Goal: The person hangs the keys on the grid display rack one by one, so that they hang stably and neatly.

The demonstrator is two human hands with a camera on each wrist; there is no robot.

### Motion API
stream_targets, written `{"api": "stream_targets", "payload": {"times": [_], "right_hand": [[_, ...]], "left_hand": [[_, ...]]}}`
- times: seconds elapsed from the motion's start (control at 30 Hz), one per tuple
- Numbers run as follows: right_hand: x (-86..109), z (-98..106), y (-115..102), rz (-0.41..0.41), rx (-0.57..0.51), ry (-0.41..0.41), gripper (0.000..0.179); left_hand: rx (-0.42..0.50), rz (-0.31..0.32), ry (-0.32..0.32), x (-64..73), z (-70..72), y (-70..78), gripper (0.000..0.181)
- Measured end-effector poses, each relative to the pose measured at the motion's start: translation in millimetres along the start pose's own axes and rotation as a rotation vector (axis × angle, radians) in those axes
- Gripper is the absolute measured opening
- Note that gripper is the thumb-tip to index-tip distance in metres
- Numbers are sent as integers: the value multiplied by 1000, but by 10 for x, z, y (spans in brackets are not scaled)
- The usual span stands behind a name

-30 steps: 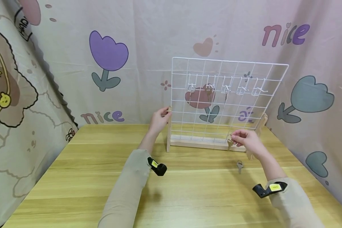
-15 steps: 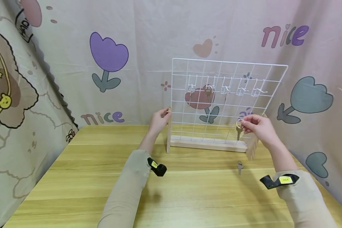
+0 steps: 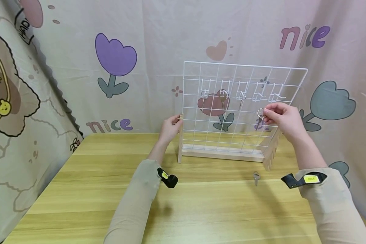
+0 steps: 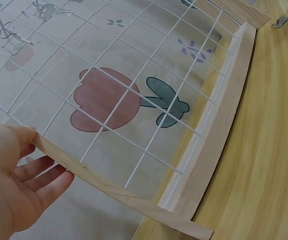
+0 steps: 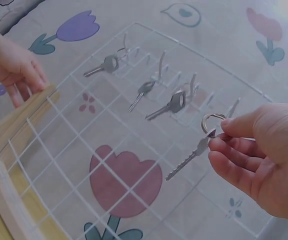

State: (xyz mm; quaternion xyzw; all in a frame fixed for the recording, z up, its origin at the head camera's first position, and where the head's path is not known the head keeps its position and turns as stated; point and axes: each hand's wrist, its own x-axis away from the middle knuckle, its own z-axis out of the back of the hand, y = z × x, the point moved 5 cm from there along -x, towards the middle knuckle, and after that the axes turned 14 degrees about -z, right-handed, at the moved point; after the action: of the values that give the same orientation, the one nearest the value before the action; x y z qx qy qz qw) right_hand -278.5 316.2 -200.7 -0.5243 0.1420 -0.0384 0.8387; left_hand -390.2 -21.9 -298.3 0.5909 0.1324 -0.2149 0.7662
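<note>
My right hand (image 3: 285, 120) pinches a key ring (image 5: 212, 117) between thumb and fingers. From the ring a metal key (image 5: 189, 159) hangs, teeth pointing down, in front of the white wire grid (image 3: 245, 64). The hand is just below the two right-hand hooks (image 3: 276, 97), which carry nothing. At the grid's left side, my left hand (image 3: 170, 129) holds the top of the wooden side post (image 4: 114, 190) with thumb and fingers. Three keys hang from the other hooks, among them a left one (image 5: 104, 66), a middle one (image 5: 142, 94) and a larger one (image 5: 166, 106).
A loose key (image 3: 256, 178) lies on the wooden table (image 3: 109, 189) in front of the rack. The grid stands in a wooden base (image 3: 222, 154) with a notched right support (image 3: 271, 154). A patterned curtain (image 3: 164, 40) hangs close behind.
My right hand has lifted the key and ring from near the rack's base, up and to the right, to just under the hooks. My left hand stays on the post.
</note>
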Motion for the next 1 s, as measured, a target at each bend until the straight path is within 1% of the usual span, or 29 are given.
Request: {"api": "stream_targets", "payload": {"times": [0.13,0.27,0.43,0.73,0.87,0.97,1.0], "right_hand": [[-24,33,-100,15,-12,15,16],[-58,61,-180,25,-62,24,10],[-86,86,-243,12,-102,46,13],[-110,44,-235,-23,-64,92,19],[-149,-5,-217,-11,-141,74,16],[-174,-42,-200,-9,-201,51,16],[-181,-53,-192,-10,-206,48,18]], "left_hand": [[0,2,1,-12,4,3,42],[3,1,2,-21,4,6,43],[0,4,3,-22,9,14,43],[9,16,-2,3,-5,4,43],[-2,17,-5,14,-6,-3,43],[-2,19,-3,18,-5,-2,43],[0,21,-3,20,-4,-3,43]]}}
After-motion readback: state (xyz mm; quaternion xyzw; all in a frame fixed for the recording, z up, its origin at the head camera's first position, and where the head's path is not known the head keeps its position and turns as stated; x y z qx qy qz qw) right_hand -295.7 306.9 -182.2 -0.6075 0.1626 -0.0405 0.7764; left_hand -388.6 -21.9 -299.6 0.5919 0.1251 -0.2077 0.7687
